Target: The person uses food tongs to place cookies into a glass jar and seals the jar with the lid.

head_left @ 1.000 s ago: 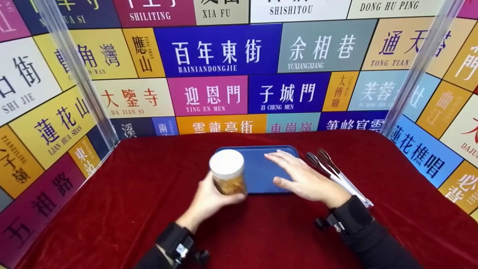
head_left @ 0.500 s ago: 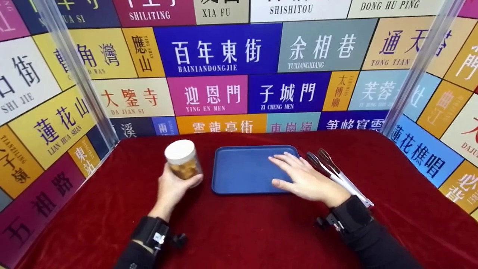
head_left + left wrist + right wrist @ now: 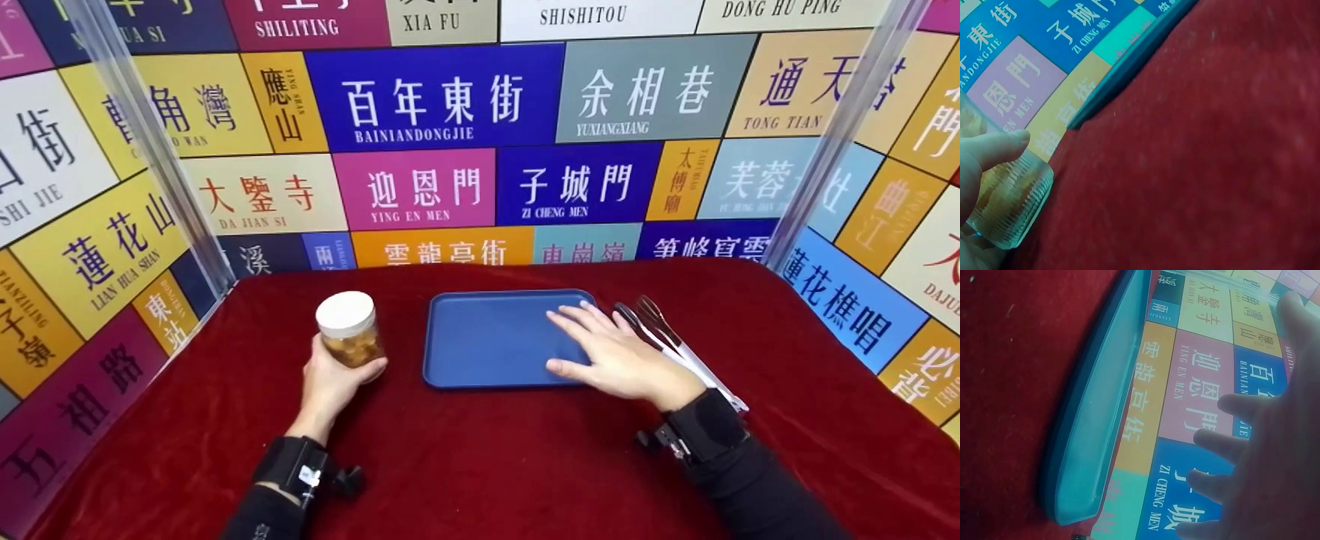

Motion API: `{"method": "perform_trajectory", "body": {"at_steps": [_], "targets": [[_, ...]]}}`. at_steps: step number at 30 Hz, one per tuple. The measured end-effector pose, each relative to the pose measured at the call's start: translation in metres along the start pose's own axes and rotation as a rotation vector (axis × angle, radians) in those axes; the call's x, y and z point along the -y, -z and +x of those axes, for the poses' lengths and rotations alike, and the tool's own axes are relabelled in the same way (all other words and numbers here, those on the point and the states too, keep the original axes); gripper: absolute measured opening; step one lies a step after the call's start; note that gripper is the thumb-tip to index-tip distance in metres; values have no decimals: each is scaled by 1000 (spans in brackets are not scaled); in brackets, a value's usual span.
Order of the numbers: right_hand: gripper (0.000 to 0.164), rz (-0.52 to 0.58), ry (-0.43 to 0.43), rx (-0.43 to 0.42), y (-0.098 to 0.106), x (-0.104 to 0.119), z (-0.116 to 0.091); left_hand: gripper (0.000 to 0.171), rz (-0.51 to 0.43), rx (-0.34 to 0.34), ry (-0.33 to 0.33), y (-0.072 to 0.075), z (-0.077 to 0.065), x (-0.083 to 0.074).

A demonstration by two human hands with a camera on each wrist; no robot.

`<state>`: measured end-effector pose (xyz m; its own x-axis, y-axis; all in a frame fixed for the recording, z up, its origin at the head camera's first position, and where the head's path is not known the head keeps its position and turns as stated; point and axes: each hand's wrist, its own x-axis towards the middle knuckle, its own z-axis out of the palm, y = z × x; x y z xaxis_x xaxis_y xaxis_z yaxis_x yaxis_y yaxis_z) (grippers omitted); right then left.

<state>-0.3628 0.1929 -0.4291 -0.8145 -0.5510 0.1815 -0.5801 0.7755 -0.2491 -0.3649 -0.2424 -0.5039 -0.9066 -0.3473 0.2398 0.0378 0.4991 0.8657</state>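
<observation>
My left hand (image 3: 330, 382) grips a clear jar (image 3: 354, 347) with a white lid (image 3: 346, 312), left of the tray. Brownish-yellow pieces show through its wall. In the left wrist view the thumb lies across the ribbed jar (image 3: 1013, 197), whose base is at or close to the red cloth. Over the right part of the blue tray (image 3: 487, 341) my right hand (image 3: 619, 356) is held with straight, spread fingers and nothing in them. The right wrist view shows those fingers (image 3: 1221, 445) apart from the tray (image 3: 1092, 433).
Tongs (image 3: 694, 360) with dark tips and white handles lie right of the tray, partly behind the right hand. A red cloth (image 3: 480, 465) covers the table. Walls of colourful sign panels (image 3: 435, 97) and clear corner posts (image 3: 840, 135) stand around it.
My left hand has carried the jar leftward from in front of the tray, then slightly lower and further left. The right hand has stayed almost in place.
</observation>
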Motion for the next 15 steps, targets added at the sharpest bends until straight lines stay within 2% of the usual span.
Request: {"method": "perform_trajectory", "body": {"at_steps": [4, 8, 12, 15], "targets": [[87, -3, -2, 9, -1, -1, 0, 119, -41, 18, -3, 0, 1, 1], [86, -1, -7, 14, -2, -2, 0, 124, -128, -7, -51, -1, 2, -4], [86, -6, -11, 14, -2, -2, 0, 112, -138, -62, -92, 2, 2, -16], [86, -10, -12, 15, -2, -3, 0, 102, -58, -92, -166, 5, -2, -28]]}}
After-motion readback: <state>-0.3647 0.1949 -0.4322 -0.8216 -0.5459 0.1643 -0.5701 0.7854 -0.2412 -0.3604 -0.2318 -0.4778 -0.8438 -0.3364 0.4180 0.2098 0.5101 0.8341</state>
